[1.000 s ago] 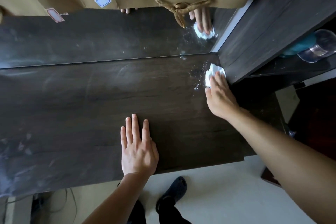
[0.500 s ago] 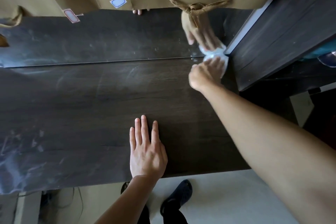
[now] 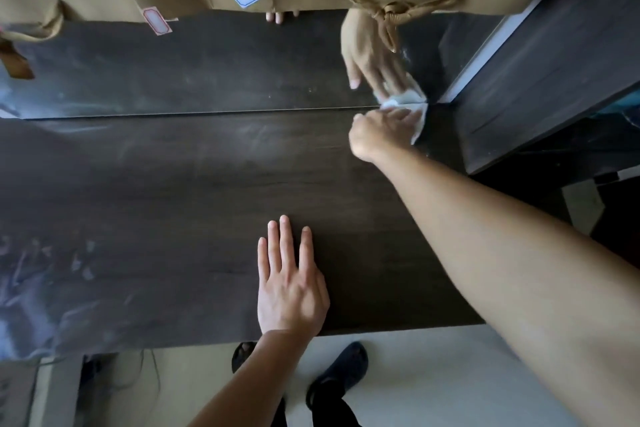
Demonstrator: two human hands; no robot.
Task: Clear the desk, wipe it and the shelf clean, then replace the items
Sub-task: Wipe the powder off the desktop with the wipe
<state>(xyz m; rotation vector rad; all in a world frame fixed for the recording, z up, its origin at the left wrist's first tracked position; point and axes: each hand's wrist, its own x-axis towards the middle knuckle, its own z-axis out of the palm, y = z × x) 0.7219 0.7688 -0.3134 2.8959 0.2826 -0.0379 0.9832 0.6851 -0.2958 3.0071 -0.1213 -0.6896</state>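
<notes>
Broadly, a dark wood-grain desk [image 3: 173, 191] fills the view, its far edge meeting a glossy back panel that mirrors it, with a dark shelf unit [image 3: 554, 73] rising at the right. Near the front edge the left hand [image 3: 289, 284] lies flat, fingers spread and empty. At the far right corner the right hand [image 3: 381, 133] presses a crumpled white tissue [image 3: 417, 116] against desk and panel, fingers closed on it.

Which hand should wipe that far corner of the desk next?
The right hand. It already holds the white cloth, pressed at the back right corner of the desk. The left hand lies flat and empty near the front edge, probably just steadying the person.
</notes>
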